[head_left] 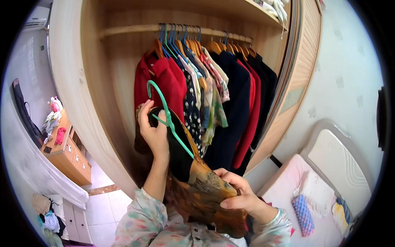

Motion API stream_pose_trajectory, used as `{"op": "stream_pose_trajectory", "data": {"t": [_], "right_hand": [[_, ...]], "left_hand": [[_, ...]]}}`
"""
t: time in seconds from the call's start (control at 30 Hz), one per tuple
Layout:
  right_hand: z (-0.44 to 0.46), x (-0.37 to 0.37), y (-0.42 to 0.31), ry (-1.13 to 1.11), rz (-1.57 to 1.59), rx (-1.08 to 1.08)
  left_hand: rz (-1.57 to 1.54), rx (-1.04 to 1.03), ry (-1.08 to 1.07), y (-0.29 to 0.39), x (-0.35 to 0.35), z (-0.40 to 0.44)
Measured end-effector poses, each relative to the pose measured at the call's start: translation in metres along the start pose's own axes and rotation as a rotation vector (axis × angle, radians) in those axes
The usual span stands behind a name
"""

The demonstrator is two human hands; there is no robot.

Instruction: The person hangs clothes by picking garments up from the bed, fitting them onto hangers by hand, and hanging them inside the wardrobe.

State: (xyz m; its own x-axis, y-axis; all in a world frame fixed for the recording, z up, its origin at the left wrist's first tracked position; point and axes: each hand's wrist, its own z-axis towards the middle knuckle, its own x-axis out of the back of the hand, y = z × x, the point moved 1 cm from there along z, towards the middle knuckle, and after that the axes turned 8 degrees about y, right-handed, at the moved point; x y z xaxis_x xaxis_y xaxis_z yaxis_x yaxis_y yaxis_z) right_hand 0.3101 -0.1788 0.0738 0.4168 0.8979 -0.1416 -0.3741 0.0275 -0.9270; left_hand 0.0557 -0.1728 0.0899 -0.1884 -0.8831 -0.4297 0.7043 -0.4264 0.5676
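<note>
A green hanger (163, 101) is partly inside a brown and gold patterned garment (201, 191) with a dark lining. Its hook points up, and one arm runs down into the garment's right side. My left hand (154, 133) is closed at the neck of the garment, its thumb against the hanger; how much of each it grips is partly hidden. My right hand (242, 195) pinches the garment's shoulder or sleeve between thumb and fingers. The lower part of the garment hangs in front of my chest.
Several clothes hang on a wooden rod (135, 29) in the wardrobe, a red jacket (164, 80) nearest on the left. A louvred door (294, 86) stands at right, beside a bed (284, 185) with pillows. A wooden drawer cabinet (68, 154) stands at left.
</note>
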Motion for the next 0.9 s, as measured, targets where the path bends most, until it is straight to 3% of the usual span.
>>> {"op": "stream_pose_trajectory", "data": {"t": [0.03, 0.13, 0.2, 0.27, 0.4, 0.5, 0.6, 0.8, 0.9], "right_hand": [[0.012, -0.001, -0.002, -0.022, -0.002, 0.018], [0.053, -0.002, -0.008, -0.003, -0.052, 0.021], [0.087, 0.002, -0.002, 0.109, -0.125, 0.065], [0.117, -0.013, -0.021, 0.184, 0.035, -0.098], [0.186, -0.026, -0.030, 0.297, 0.107, 0.028], [0.232, -0.030, -0.031, 0.264, 0.187, 0.135], [0.270, -0.028, -0.032, 0.315, 0.182, 0.215], [0.348, -0.010, -0.019, 0.197, 0.118, 0.270], [0.363, -0.006, 0.000, 0.200, 0.147, 0.207]], "left_hand": [[0.045, -0.039, -0.042, -0.008, 0.002, 0.001], [-0.282, 0.231, 0.020, -0.012, 0.005, -0.007], [-0.313, 0.316, -0.086, -0.010, 0.015, -0.019], [-0.346, 0.309, -0.149, -0.005, 0.019, -0.027], [-0.200, 0.265, -0.296, -0.025, 0.015, -0.032], [-0.222, 0.372, -0.347, -0.021, 0.013, -0.025], [-0.248, 0.300, -0.348, -0.034, 0.005, -0.029], [0.100, 0.038, -0.245, -0.051, -0.016, -0.016], [0.209, 0.107, -0.207, -0.083, -0.022, -0.016]]}}
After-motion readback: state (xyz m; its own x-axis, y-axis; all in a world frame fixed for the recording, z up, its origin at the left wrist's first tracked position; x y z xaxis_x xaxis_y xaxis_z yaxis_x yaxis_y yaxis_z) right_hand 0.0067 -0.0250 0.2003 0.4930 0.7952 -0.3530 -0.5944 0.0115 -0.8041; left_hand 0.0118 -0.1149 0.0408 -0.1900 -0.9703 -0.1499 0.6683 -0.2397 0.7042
